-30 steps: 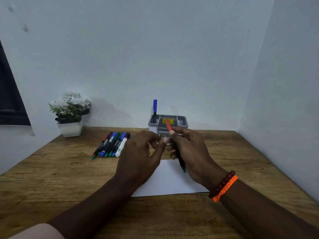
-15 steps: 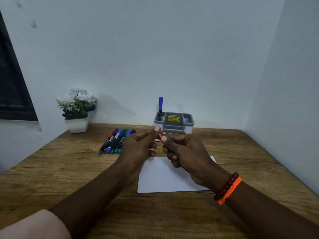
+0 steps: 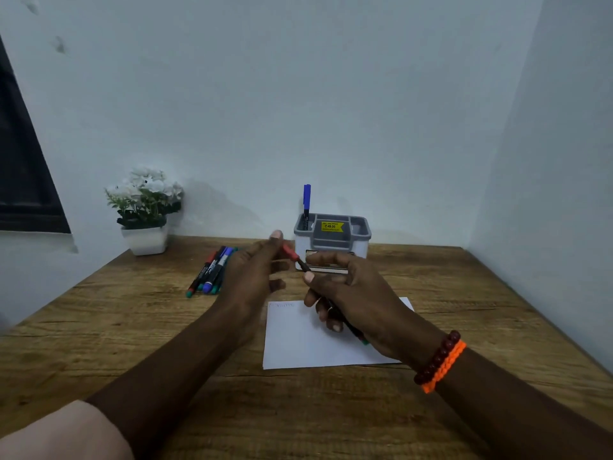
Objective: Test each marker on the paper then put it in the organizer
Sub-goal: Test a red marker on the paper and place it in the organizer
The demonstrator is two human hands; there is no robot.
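Observation:
My right hand (image 3: 358,293) grips the black barrel of a red marker (image 3: 303,264) above the white paper (image 3: 298,340). My left hand (image 3: 255,270) pinches the marker's red cap (image 3: 290,252) at its far end. The grey organizer (image 3: 331,242) stands behind my hands near the wall, with one blue marker (image 3: 306,202) upright in its left slot. A faint scribble sits at the paper's top left corner. A bunch of several markers (image 3: 212,270) lies on the table to the left, partly hidden by my left hand.
A white pot of white flowers (image 3: 144,210) stands at the back left of the wooden table (image 3: 99,327). Walls close in behind and on the right. A dark window frame (image 3: 23,180) is at the far left.
Both hands have risen a little over the paper. My left fingers have closed on the red cap end of the marker held by my right hand.

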